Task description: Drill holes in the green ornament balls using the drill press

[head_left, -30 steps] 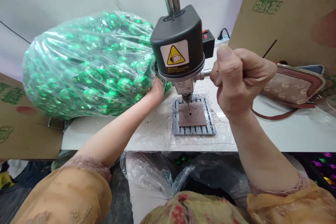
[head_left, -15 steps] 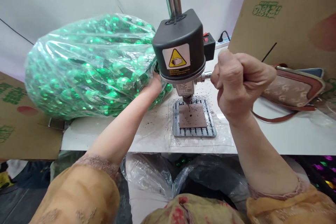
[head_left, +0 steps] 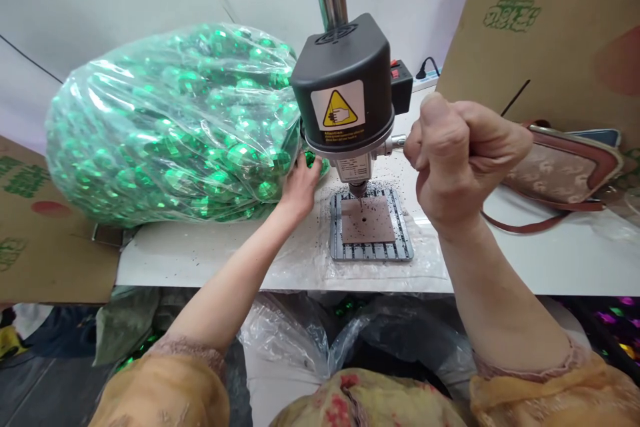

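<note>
A black-topped bench drill press (head_left: pixel 343 70) stands in the middle, its bit above a brown square board (head_left: pixel 377 230) with a small hole. The board lies on the slotted metal base (head_left: pixel 337 248). My right hand (head_left: pixel 460 160) is closed in a fist around the feed lever (head_left: pixel 398 141) on the drill's right side. By the mouth of a clear plastic bag (head_left: pixel 170 123) full of shiny green faceted balls, my left hand (head_left: pixel 301 187) has its fingertips around a green faceted ball (head_left: pixel 310 159). The drill head hides part of that area.
Dark shavings lie around the base, over a clear plastic sheet (head_left: pixel 430 260) on the white table (head_left: pixel 165 260). A patterned handbag (head_left: pixel 560 167) lies at the right, before a cardboard box (head_left: pixel 540 47). Another box (head_left: pixel 45 240) stands at the left. Plastic hangs below the table edge.
My left hand has drawn back from behind the bag's mouth toward me, and a green ball now shows at its fingers. My right hand stays on the lever.
</note>
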Available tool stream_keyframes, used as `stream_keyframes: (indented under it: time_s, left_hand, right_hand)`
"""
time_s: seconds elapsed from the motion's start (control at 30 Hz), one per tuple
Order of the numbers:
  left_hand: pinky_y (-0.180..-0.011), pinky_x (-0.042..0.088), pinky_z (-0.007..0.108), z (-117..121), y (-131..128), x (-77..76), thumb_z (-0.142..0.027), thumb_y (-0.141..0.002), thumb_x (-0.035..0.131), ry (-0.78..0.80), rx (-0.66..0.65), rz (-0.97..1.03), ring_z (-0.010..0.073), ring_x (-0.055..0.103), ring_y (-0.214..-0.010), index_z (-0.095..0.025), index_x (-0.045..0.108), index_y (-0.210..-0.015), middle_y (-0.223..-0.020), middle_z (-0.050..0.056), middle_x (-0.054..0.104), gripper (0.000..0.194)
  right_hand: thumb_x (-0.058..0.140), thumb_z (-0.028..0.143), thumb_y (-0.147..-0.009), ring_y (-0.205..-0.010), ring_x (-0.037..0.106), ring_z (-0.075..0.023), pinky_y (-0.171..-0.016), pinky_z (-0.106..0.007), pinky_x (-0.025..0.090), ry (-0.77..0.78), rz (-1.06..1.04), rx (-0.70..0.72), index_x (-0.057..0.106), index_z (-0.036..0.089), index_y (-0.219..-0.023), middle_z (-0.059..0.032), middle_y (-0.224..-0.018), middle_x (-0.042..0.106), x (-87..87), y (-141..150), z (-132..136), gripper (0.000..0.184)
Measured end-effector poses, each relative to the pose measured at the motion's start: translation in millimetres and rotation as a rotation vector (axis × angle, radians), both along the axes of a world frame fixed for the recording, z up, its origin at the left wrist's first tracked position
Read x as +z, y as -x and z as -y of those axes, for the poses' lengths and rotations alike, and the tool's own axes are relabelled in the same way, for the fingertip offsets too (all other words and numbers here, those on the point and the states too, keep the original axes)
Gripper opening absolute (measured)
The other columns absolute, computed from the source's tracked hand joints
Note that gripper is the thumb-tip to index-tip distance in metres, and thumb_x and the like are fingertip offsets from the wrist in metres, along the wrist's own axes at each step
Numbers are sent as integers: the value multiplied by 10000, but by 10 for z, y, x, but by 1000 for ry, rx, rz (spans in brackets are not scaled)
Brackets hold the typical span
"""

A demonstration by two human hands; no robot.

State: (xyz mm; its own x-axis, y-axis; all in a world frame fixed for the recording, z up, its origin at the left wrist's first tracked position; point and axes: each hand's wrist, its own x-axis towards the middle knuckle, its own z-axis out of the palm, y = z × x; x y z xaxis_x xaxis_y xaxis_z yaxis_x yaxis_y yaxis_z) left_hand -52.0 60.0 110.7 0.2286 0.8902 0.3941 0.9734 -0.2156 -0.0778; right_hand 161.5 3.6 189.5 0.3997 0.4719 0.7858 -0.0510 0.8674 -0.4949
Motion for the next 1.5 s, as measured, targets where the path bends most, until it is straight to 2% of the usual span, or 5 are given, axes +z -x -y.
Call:
stream_keyframes:
  time_s: [0.27, 0.57, 0.87, 1.17, 1.5]
  left_hand:
    - [-1111, 457, 461, 425, 119, -516, -280, -933, 582, 9, -354, 467, 296, 516, -1350, -241, 644, -1252, -1393, 143, 568, 327]
    - [-741, 607, 333, 675, -205, -716, -515, -917, 590, 501, -94, 1647, 183, 703, -858, -228, 531, -1386, -1218, 112, 680, 553]
    - [-986, 534, 403, 574, -243, -780, -481, -672, 870, 483, -211, 1481, 261, 657, -1125, -189, 632, -1258, -1198, 108, 710, 697]
    - [-833, 563, 376, 567, -341, -832, -449, -720, 842, 477, -226, 1252, 218, 683, -891, -193, 622, -1307, -1104, 93, 724, 676]
    - [-1050, 493, 436, 663, -548, -867, -477, -803, 773, 309, -299, 1153, 267, 630, -1189, -198, 606, -1264, -1259, 112, 675, 564]
  right_hand:
    - [663, 462, -851, -433, 281, -125, -491, -366, 211, 54, -16, -19, 337, 236, -484, 27, -445, 278, -39, -11, -12, 541]
    - [622, 393, -899, -426, 332, -89, -480, -325, 203, -3, 3, -14, 289, 202, -493, 37, -460, 261, -24, -8, -3, 558]
    - [638, 443, -883, -439, 298, -92, -484, -346, 200, 0, 27, -4, 290, 210, -512, 34, -463, 269, -29, -13, -9, 560]
    - [586, 531, -892, -468, 313, -119, -510, -351, 241, 100, 47, -74, 282, 221, -534, 19, -480, 271, -75, -3, 0, 563]
    - [590, 409, -922, -426, 269, -77, -478, -334, 227, -53, 51, -63, 281, 206, -536, 41, -473, 335, -53, 2, -47, 534]
